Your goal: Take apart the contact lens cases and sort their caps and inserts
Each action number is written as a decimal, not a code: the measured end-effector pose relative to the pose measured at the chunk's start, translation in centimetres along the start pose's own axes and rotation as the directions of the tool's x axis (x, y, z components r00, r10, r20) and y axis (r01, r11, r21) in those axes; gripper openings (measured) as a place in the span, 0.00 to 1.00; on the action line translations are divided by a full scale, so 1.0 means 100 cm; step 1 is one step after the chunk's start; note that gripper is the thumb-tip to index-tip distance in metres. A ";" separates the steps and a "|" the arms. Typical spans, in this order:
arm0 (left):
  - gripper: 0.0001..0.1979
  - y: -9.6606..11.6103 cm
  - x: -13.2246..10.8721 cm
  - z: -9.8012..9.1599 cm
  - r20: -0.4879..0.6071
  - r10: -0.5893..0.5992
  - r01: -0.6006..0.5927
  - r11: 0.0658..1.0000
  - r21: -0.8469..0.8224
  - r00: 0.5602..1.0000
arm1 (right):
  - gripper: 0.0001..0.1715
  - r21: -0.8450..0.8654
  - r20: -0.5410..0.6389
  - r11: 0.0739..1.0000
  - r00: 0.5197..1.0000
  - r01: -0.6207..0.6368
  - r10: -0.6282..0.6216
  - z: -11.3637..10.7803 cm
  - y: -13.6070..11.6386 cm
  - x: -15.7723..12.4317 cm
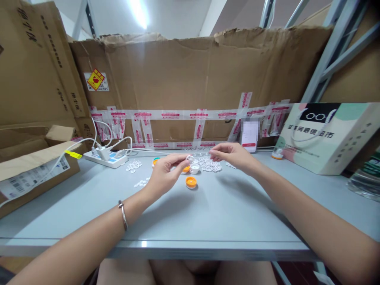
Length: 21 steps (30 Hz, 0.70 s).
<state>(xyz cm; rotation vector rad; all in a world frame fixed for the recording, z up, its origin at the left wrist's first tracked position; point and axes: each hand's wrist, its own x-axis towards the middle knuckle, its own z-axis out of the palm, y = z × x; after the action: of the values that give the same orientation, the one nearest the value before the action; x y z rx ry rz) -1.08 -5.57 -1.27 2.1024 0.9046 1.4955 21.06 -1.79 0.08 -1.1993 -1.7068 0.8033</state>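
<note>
Between its thumb and fingertips my left hand [168, 172] pinches a small white ring [190, 158], held above the table. My right hand [233, 154] hovers over the right side of a pile of small white pieces [210, 164], its fingers pinched together; what they hold, if anything, is too small to make out. Below the left fingertips an orange cap [190, 182] lies on the table. Another orange cap [185, 170] and a white cap [194, 168] stand just behind it. Small white discs [141, 182] lie left of my left hand.
A power strip [106, 157] with cables and an open cardboard box [38, 170] are at the left. A phone [249, 136] leans on the cardboard wall [184, 75]. At the right stand a paper bag [320, 138], a capped piece [277, 154] and a clear bottle [366, 176].
</note>
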 end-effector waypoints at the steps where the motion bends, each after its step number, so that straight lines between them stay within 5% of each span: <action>1: 0.07 0.002 0.000 0.000 0.007 -0.045 0.046 0.997 -0.064 0.999 | 0.17 0.019 0.038 0.999 0.999 0.030 -0.031 0.005 -0.007 -0.006; 6: 0.07 0.007 0.000 0.002 0.016 -0.211 0.208 0.940 -0.270 0.977 | 0.18 0.182 0.211 0.971 0.959 0.153 -0.190 0.028 -0.031 -0.033; 12: 0.08 0.011 -0.001 0.001 0.039 -0.246 0.244 0.908 -0.340 0.968 | 0.21 0.305 0.223 0.934 0.939 0.188 -0.262 0.041 -0.029 -0.038; 17: 0.09 0.013 -0.004 0.003 0.020 -0.160 0.158 0.935 -0.318 0.987 | 0.15 0.344 0.189 0.918 0.943 0.197 -0.273 0.045 -0.031 -0.038; 21: 0.07 0.011 -0.006 0.002 -0.041 0.034 -0.038 0.993 -0.108 0.999 | 0.15 0.361 0.139 0.918 0.964 0.162 -0.224 0.046 -0.033 -0.037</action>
<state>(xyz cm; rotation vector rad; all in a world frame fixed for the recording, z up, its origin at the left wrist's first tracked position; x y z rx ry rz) -0.72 -6.71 -1.01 2.0284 0.7848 1.5722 16.16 -6.49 -0.08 -0.7228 -1.7045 1.0617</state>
